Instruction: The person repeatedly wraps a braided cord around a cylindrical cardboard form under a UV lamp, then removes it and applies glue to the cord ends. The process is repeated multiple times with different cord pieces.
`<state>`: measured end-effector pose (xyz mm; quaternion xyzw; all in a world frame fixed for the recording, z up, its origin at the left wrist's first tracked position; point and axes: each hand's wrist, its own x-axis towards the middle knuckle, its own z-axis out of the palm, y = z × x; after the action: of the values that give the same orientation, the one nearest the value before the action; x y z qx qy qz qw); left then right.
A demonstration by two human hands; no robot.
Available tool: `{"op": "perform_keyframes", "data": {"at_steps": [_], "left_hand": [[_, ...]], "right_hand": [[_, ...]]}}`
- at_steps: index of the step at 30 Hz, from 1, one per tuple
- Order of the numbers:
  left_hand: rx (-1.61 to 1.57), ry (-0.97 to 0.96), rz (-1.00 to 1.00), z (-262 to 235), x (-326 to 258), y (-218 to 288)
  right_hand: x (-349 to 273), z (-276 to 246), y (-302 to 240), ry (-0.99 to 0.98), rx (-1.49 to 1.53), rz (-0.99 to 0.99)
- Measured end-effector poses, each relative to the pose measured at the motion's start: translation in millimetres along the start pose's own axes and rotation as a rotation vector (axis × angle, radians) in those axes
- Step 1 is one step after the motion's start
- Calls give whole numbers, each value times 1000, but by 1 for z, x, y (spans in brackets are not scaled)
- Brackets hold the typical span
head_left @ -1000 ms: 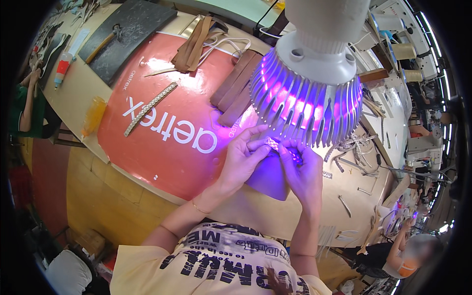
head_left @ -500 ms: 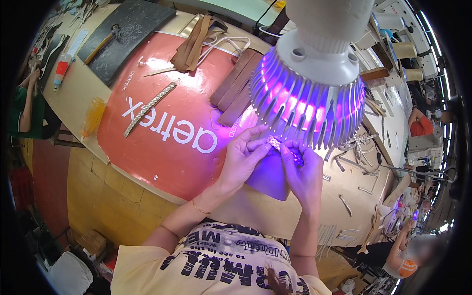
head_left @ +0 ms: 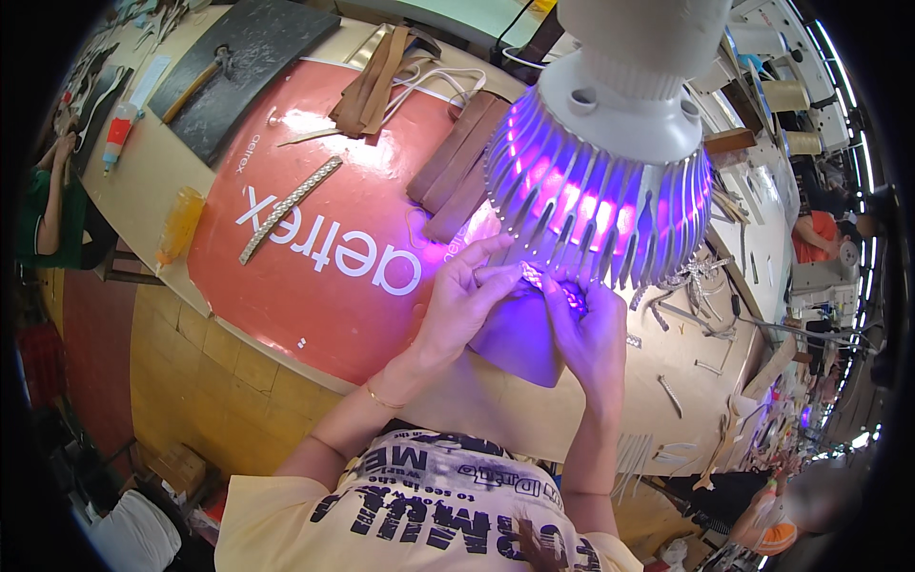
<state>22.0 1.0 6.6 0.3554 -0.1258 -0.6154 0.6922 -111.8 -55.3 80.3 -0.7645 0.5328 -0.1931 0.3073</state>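
A short braided strip [head_left: 531,276] is held up under a purple-lit lamp [head_left: 600,195] with a finned metal body. My left hand [head_left: 460,303] pinches its left end between thumb and a finger, with the forefinger raised clear. My right hand [head_left: 593,338] grips the strip's other end, the thumb pressed against it and the rest partly hidden by the fingers. Beneath both hands lies a flat sheet [head_left: 519,353], tinted purple by the light. Another braided strip [head_left: 291,210] lies on the red sheet [head_left: 315,315] to the left.
Brown leather strips [head_left: 457,167] lie beyond my left hand, with more brown strips [head_left: 374,86] behind. A hammer [head_left: 195,88] rests on a black board [head_left: 248,67], near an orange bottle [head_left: 181,226]. Several braided pieces [head_left: 691,286] lie at right. Other people sit at both sides.
My left hand has shifted slightly left and its forefinger has lifted a little. The strip stays between both hands. At the lower right another person has moved.
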Motion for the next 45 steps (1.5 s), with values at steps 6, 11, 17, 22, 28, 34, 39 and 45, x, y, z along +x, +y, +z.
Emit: {"op": "perform_keyframes", "data": {"at_steps": [6, 11, 17, 22, 28, 34, 39, 45], "left_hand": [[154, 8, 35, 0, 8, 4], [71, 16, -54, -4, 8, 4], [42, 72, -80, -6, 14, -5], [99, 134, 11, 0, 13, -11], [147, 189, 25, 4, 10, -12], [416, 228, 236, 8, 9, -21], [830, 268, 321, 8, 5, -23], [989, 62, 573, 11, -12, -27]], "right_hand": [[3, -1, -5, 2, 65, 20], [6, -8, -7, -34, 94, 105], [11, -12, -12, -59, 89, 80], [16, -12, -10, -14, -50, -17], [15, -7, -1, 30, -16, -34], [17, -5, 0, 39, -42, -7], [20, -7, 0, -33, -119, 85], [26, -7, 5, -49, -81, 12]]}}
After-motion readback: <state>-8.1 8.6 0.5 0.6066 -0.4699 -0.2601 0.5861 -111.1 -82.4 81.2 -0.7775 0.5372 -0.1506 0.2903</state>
